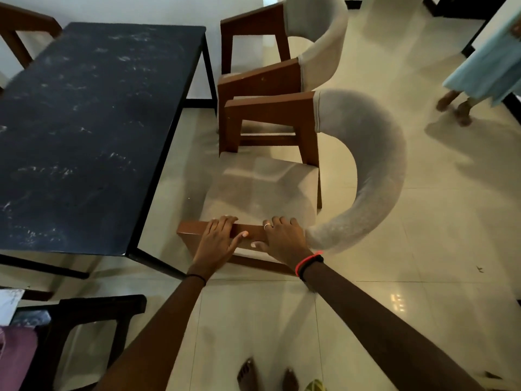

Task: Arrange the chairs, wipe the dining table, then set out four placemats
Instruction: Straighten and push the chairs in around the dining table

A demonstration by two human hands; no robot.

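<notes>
A wooden chair (262,187) with a beige seat and a curved grey padded back stands to the right of the black dining table (93,131). My left hand (218,239) and my right hand (282,238) both grip the near wooden armrest of this chair. A second chair of the same kind (282,55) stands just behind it, also along the table's right side. The table top shows white smears. No placemats or cloth are in view.
A dark chair (84,334) stands at the near left, with cloth and paper beside it. Another wooden chair (19,26) is at the far left corner. A second person (485,66) stands at the right on the tiled floor. My bare feet show at the bottom.
</notes>
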